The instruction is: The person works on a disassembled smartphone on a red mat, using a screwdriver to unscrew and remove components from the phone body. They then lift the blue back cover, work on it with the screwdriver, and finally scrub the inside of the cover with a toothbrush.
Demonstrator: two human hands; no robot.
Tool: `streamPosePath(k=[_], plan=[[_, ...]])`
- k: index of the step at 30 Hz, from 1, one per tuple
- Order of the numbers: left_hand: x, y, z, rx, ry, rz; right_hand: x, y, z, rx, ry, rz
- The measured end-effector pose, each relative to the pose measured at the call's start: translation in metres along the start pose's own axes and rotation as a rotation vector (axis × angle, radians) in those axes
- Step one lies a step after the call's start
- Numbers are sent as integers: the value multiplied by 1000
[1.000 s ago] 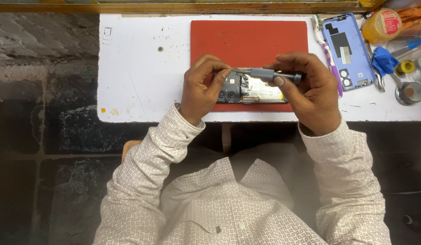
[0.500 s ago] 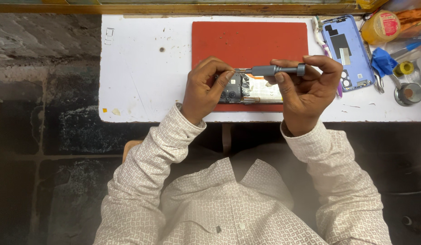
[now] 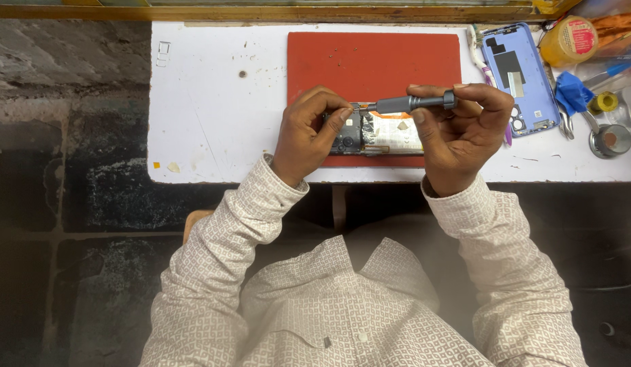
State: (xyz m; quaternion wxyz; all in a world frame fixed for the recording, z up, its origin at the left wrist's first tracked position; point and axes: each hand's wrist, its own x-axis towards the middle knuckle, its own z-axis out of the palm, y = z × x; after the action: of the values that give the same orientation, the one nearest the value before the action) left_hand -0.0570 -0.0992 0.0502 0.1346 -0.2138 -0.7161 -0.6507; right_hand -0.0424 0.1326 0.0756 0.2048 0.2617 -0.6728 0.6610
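- Right hand (image 3: 465, 132): fingers curled, pinching a grey screwdriver (image 3: 414, 103) held nearly level, tip pointing left.
- Left hand (image 3: 314, 129): fingers bent, apparently pinching the tip while steadying the opened phone (image 3: 376, 132).
- Opened phone: back removed, dark board and pale battery exposed, lying on the red mat (image 3: 373, 61).

The left hand (image 3: 308, 132) hides the opened phone's (image 3: 380, 132) left end.

left hand (image 3: 307, 132) curled down, right hand (image 3: 460, 129) pinching
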Motion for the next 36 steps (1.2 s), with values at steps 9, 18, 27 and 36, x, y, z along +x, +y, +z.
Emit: streamPosePath(k=[9, 18, 27, 36], plan=[[0, 2, 1, 24, -17, 2, -3, -2, 10, -52, 21, 6], [1, 1, 2, 73, -22, 7, -4, 8, 8, -87, 43, -52], [2, 1, 1, 149, -9, 75, -2, 6, 5, -72, 36, -16], [3, 0, 3, 49, 137, -23, 6, 8, 0, -270, -80, -54]])
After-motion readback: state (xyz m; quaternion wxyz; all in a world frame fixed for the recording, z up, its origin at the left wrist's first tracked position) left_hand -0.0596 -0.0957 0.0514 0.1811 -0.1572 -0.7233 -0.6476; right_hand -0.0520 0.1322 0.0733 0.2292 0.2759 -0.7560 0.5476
